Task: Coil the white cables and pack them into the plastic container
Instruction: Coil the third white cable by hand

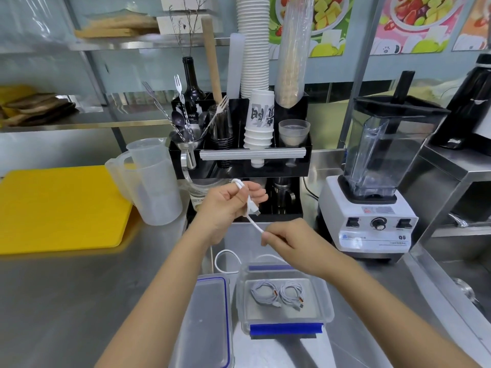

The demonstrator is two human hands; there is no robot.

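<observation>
Two coiled cables (278, 296) in plastic container (325, 312), left hand (228, 205) grip pinching white cable (253, 221), right hand (289, 240) pinching it lower, fingertips hidden

Both hands (255, 221) hold a white cable (252, 219) above the plastic container (325, 312).

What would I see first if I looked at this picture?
First, two hands in the middle: the left hand holds a folded white cable and the right hand pinches it lower down. Just below them sits a clear box with two coiled cables inside, its lid lying to its left. A big yellow board glows on the left, and a blender stands on the right.
</observation>
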